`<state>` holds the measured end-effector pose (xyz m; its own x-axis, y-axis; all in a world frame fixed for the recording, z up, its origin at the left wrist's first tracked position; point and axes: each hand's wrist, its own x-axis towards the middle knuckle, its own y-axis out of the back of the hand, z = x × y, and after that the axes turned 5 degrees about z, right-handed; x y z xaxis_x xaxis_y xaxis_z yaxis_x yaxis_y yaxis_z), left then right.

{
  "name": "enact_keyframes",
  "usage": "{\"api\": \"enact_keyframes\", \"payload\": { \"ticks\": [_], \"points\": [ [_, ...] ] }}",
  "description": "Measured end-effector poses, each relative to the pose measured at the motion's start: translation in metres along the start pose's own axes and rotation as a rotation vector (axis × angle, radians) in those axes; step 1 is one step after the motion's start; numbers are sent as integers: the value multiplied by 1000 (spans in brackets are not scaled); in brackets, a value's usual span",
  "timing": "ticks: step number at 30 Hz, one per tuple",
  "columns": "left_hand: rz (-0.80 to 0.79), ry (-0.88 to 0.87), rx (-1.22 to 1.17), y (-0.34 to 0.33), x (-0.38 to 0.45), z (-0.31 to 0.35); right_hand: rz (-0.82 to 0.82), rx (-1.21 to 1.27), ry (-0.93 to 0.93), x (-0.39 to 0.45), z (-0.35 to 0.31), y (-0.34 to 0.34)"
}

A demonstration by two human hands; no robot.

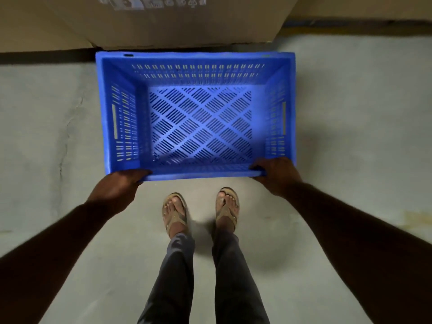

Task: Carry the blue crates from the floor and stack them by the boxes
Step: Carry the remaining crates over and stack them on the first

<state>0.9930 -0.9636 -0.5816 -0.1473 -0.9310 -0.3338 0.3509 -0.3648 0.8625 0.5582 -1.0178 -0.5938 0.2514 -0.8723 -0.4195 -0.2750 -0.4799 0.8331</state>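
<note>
An empty blue crate [198,59] with slotted walls and a diamond-patterned slotted floor fills the middle of the head view. Its far rim lies right against the foot of a large brown cardboard box [163,22]. My left hand [117,190] grips the near rim at its left corner, thumb over the top edge. My right hand [278,175] grips the same near rim at its right corner. Whether the crate rests on the floor or on another crate I cannot tell.
Grey concrete floor [46,136] spreads on both sides of the crate, with a crack running down its left part. My own feet in tan sandals [175,213] stand just behind the crate. A second cardboard surface [362,8] shows at the top right.
</note>
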Motion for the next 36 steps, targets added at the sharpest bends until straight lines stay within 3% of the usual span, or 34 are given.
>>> {"api": "enact_keyframes", "payload": {
  "ticks": [8, 18, 27, 30, 36],
  "points": [
    [-128, 29, -68, -3, 2, -9, 47, 38, -9, -22, -3, -17],
    [-31, -141, -85, -20, -16, -9, 22, 83, -127, -60, -7, -36],
    [-41, -5, -139, -28, -23, 3, -78, -3, -31, -50, 0, -25],
    [4, -29, -145, -30, -28, 16, -52, 27, -94, -49, 3, -21],
    [-68, 14, -149, -32, -25, 13, -83, 69, -244, -53, -2, -24]
  ]
}}
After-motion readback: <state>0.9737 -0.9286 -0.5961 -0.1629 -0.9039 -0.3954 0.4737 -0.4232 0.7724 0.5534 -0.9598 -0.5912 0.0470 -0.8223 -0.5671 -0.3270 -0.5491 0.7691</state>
